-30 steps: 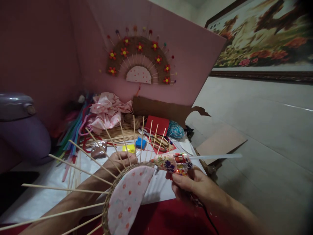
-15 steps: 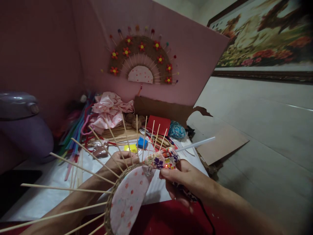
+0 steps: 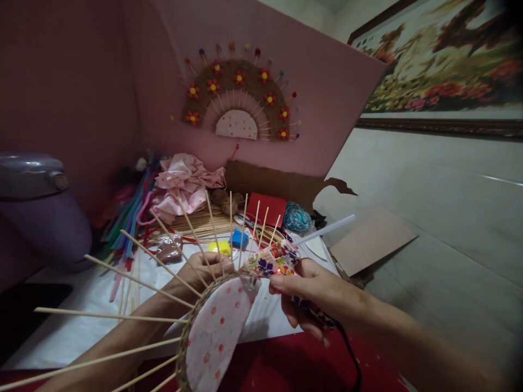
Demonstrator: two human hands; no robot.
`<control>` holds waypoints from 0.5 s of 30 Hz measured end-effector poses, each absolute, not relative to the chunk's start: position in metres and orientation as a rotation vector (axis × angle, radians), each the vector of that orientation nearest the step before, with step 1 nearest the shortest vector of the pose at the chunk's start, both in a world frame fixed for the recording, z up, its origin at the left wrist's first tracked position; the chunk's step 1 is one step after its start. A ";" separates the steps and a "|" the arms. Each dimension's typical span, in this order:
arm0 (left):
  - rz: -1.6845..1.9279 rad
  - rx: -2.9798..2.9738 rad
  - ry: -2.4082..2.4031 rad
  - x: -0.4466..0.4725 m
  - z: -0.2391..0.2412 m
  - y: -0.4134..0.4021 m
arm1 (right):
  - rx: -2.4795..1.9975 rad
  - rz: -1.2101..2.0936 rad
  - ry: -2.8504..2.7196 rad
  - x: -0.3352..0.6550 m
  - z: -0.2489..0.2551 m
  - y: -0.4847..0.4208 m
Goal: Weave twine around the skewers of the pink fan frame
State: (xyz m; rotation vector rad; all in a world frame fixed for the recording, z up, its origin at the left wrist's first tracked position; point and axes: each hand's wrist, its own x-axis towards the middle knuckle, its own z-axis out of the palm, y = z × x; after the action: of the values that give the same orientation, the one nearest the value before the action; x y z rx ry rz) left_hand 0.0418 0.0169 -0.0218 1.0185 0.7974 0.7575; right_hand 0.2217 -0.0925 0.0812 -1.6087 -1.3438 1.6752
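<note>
My left hand [image 3: 212, 264] is closed at the upper edge of a half-round craft piece, gripping it behind the sticks. Spotted pink fabric [image 3: 223, 326] covers the piece, a braided twine border [image 3: 188, 326] follows its curve, and thin wooden sticks [image 3: 134, 316] fan outward from it. Wrapped in my right hand [image 3: 302, 291] is a flower-patterned glue gun [image 3: 265, 264] with a small red light lit. Its nozzle end points at the top corner of the border, close to my left fingertips; whether it touches is unclear. A clear glue stick [image 3: 327, 230] protrudes from its back.
Behind my hands lie crumpled pink fabric [image 3: 186, 177], twine balls [image 3: 226, 202], blue yarn [image 3: 297, 216], a red card [image 3: 267, 209], and yellow [image 3: 219, 248] and blue clay packs [image 3: 237, 238]. A purple container [image 3: 44, 212] stands left. A finished-looking fan [image 3: 237, 81] hangs on the pink board.
My right hand and the glue gun have shifted slightly, with the glue stick's far end swinging a little left and up. The left hand keeps its grip.
</note>
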 end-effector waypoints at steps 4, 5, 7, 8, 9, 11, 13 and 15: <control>0.764 1.016 0.807 0.042 -0.021 0.016 | -1.625 1.668 -1.348 0.222 0.080 -0.092; 0.763 1.016 0.806 0.042 -0.021 0.016 | -1.631 1.666 -1.352 0.222 0.079 -0.091; 0.755 1.021 0.802 0.042 -0.021 0.016 | -1.646 1.661 -1.346 0.222 0.079 -0.090; 0.752 1.023 0.802 0.042 -0.021 0.016 | -1.651 1.658 -1.340 0.222 0.079 -0.090; 0.750 1.022 0.801 0.042 -0.020 0.016 | -1.651 1.657 -1.338 0.222 0.078 -0.089; 0.752 1.015 0.798 0.042 -0.020 0.016 | -1.642 1.656 -1.340 0.222 0.078 -0.088; 0.756 1.006 0.790 0.042 -0.019 0.016 | -1.633 1.652 -1.352 0.222 0.077 -0.088; 0.744 0.997 0.777 0.042 -0.018 0.016 | -1.637 1.648 -1.363 0.222 0.077 -0.087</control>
State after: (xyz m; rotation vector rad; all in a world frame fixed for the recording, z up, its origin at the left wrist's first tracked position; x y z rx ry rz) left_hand 0.0421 0.0157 -0.0184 0.9973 0.7774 0.7440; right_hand 0.2219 -0.0871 0.0769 -1.6369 -1.3633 1.6483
